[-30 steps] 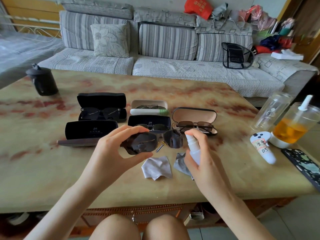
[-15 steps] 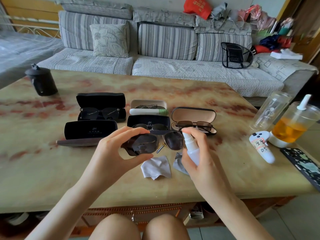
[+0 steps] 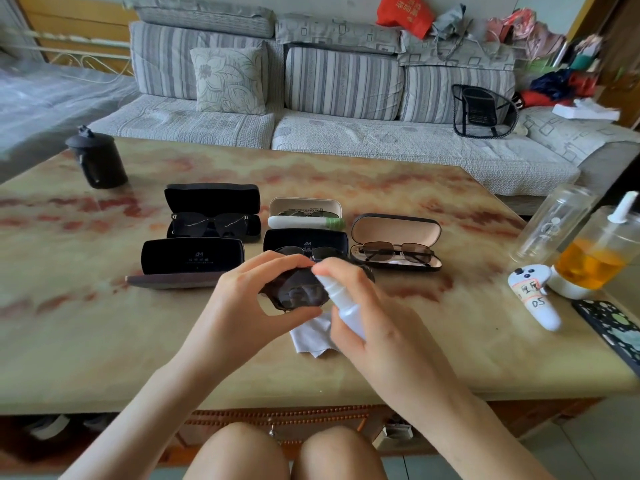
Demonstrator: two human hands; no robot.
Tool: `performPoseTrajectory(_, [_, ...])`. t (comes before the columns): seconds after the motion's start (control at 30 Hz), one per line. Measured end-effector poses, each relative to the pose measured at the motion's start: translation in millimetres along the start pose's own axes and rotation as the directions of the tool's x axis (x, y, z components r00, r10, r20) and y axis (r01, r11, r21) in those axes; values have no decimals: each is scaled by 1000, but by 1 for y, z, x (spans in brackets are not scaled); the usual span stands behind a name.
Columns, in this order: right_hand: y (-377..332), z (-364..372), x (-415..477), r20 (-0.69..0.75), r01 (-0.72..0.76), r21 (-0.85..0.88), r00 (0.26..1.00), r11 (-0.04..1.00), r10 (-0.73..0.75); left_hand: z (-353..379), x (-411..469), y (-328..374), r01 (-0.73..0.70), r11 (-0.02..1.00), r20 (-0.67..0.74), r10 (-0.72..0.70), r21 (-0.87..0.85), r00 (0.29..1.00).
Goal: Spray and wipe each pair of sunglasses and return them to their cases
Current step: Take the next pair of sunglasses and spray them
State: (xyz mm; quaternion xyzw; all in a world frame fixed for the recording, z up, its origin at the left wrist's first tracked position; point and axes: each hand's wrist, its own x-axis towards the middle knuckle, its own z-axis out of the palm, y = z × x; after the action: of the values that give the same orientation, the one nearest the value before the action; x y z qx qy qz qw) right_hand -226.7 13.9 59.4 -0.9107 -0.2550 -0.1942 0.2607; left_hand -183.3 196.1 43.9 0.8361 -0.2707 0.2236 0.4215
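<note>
Since a second ago the right hand [image 3: 374, 327] has swung in toward the left hand [image 3: 252, 303], so the spray bottle [image 3: 346, 306] it grips, fingers wrapped round the body and forefinger arched over the top, now crosses in front of the sunglasses [image 3: 298, 294] instead of standing off beside them. The left hand pinches the frame between thumb below and fingers above, holding the pair in the air over the worktop [image 3: 104, 334]. One dark lens faces the nozzle at close range; the other lens is hidden behind the right hand. That reads as the spraying step for this pair being under way or just about to begin, with wiping and casing still to come. The white cloth [image 3: 310, 337] lies directly under both hands, ready for the wipe. Just beyond the fingertips sit the open cases, four with glasses in them, so mist could drift onto those. The empty black case [image 3: 190, 259] waits beyond and outward of the left hand. Outward of the left hand a broad run of worktop gives free room. Outward of the right hand there is less, with a white controller [image 3: 533, 299], a cup of orange drink [image 3: 595, 258] and a phone [image 3: 613, 330] near the side edge. The near edge lies under the forearms.
</note>
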Motion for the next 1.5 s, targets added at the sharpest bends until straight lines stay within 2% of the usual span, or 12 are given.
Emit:
performPoseTrajectory(0.1, [-8,4,11,26,47,-82,999,996,-45,1,1,1,-10,1000,2,10,-5,1000])
performPoseTrajectory(0.2, [-9,4,12,-6,3,-103,1000,995,-4,1,0,0,-9,1000,-6,9,-7,1000])
performPoseTrajectory(0.5, [17,0,1,-102,-105,-64,990,992,99,-6,-2,-5,11,1000,-15,-11,5,1000])
performPoseTrajectory(0.57, [23,-1,-2,-86,-124,-30,989,992,121,-7,-3,-5,19,1000,-16,-19,5,1000])
performPoseTrajectory(0.83, [9,6,2,-32,-66,-18,997,998,66,-5,-3,-4,21,1000,1,-21,6,1000])
performPoseTrajectory(1.03, [20,3,-2,-153,-88,38,984,995,93,-7,-3,-6,22,1000,8,-22,14,1000])
performPoseTrajectory(1.1, [33,-2,-7,-180,-109,136,975,985,133,-8,-3,-6,29,1000,15,-29,10,999])
performPoseTrajectory(1.23, [85,-9,-21,-173,-242,274,939,931,296,-11,-3,-7,42,999,3,-42,7,999])
performPoseTrajectory(1.4, [146,-6,-43,-114,-431,308,868,848,483,-13,-3,-11,62,998,8,-62,-4,998])
performPoseTrajectory(1.5, [165,1,-52,-154,-465,317,834,826,529,-12,-3,-14,65,998,12,-65,8,998])
